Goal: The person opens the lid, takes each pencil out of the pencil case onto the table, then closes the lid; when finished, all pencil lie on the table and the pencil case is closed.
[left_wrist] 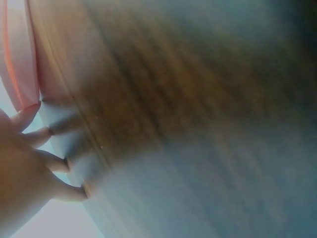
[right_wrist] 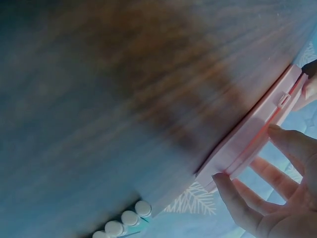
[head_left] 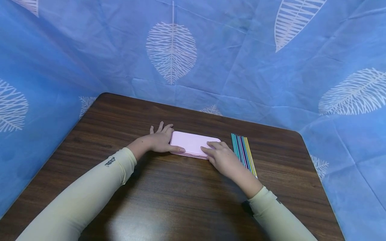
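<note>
Both hands clasp the pink case (head_left: 193, 144) at table (head_left: 169, 194) centre, left hand (head_left: 159, 140) pinching its 9 o'clock end, right hand (head_left: 221, 157) its 3 o'clock end, so a jerk could knock the pencils (head_left: 244, 152) lying just beside, further toward 3 o'clock.

Bare dark wood counter (head_left: 169, 201) open front and left. Row of coloured pencils (head_left: 244, 154) blocks right of flat pink plastic case (head_left: 193, 144); blue leaf-print cloth backdrop (head_left: 241, 67) closes the far side.
</note>
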Tool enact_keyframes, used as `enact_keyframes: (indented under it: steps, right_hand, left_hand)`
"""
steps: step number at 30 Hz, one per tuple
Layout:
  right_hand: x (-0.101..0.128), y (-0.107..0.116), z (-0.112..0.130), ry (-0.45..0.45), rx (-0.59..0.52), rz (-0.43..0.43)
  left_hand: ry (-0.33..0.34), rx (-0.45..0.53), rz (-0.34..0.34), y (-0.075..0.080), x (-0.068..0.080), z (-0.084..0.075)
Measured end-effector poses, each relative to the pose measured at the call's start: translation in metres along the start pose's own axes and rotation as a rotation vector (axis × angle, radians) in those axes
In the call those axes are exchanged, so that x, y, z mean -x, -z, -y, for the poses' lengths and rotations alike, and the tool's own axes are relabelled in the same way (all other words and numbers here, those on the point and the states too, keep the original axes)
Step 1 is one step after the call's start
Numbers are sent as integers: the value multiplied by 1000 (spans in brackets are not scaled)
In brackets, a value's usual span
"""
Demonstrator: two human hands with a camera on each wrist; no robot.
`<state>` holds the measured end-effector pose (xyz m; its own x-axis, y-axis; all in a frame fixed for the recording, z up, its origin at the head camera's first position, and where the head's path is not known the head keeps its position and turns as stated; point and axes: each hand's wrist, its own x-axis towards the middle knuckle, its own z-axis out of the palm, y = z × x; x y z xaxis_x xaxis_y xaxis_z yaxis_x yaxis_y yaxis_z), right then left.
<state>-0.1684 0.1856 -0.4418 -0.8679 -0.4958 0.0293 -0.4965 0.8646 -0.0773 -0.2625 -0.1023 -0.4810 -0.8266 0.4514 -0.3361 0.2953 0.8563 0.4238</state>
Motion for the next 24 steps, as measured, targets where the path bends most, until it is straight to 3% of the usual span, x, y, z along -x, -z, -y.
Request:
enact_keyframes:
  steps: [12, 24]
  right_hand:
    - [-2, 6, 2, 32, 78, 7]
    - [-2, 6, 9, 38, 117, 33]
  left_hand:
    - [-9, 28, -14, -2, -3, 5]
    - [-7, 22, -30, -1, 4, 1]
